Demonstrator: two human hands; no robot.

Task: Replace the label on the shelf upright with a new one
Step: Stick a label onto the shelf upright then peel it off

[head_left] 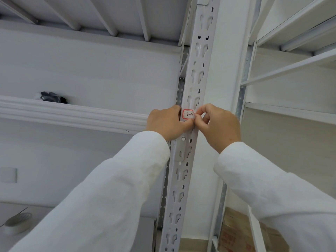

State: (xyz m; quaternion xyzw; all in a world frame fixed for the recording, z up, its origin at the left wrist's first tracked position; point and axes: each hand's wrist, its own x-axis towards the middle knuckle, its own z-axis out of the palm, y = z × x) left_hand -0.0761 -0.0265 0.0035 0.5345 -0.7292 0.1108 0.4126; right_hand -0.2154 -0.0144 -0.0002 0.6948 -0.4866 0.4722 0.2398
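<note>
A white label (188, 114) with a red border and the handwritten text "3-2" sits on the grey slotted shelf upright (197, 70) at mid-height. My left hand (166, 123) wraps around the upright's left edge, its thumb lying just under the label. My right hand (219, 124) pinches the label's right edge between thumb and forefinger. The label's right end is hidden by my fingers. Both arms wear white sleeves.
A dark pair of gloves (53, 97) lies on the shelf at the left. A roll of tape (17, 222) rests on a lower shelf at bottom left. Cardboard boxes (236, 233) stand at bottom right. Another white rack (294, 51) rises at the right.
</note>
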